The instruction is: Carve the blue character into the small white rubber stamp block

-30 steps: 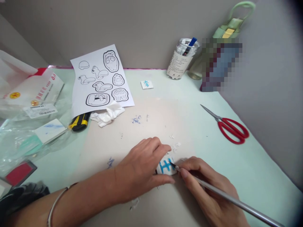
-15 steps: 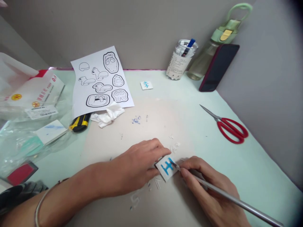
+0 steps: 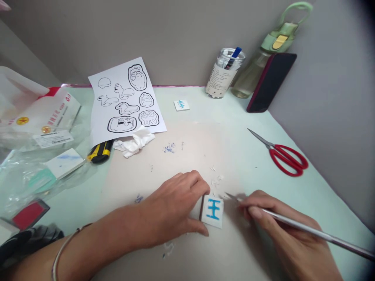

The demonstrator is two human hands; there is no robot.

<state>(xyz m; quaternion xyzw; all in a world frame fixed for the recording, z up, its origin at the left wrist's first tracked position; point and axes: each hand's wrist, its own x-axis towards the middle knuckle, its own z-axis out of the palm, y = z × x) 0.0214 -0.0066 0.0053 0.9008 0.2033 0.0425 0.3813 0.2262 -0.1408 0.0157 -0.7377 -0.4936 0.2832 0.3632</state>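
Observation:
My left hand point(image 3: 172, 207) holds a small white rubber block point(image 3: 217, 222) by its left side, thumb and fingers at its near and far corners. Blue strokes like a sideways character mark the block's top face. In my right hand point(image 3: 281, 226) is a craft knife point(image 3: 319, 234) with a long silver handle, gripped like a pen. Its blade points left, just off the block's right side and touching nothing I can see. White shavings point(image 3: 217, 180) lie beyond the block. A second white block point(image 3: 182, 105) with blue marks sits farther back.
Red-handled scissors point(image 3: 288, 160) lie at right. Behind stand a pen jar point(image 3: 221, 80), a green bottle point(image 3: 247, 78) and a phone point(image 3: 272, 84). At left are a printed sheet point(image 3: 101, 113), crumpled tissue point(image 3: 134, 143), a yellow-black cutter point(image 3: 101, 152), plastic bags point(image 3: 58, 117) and a red ink pad point(image 3: 31, 214).
The knife tip has come off the block's blue marks, and my right hand has moved right. The block has been turned so its edges sit straighter, still in my left hand.

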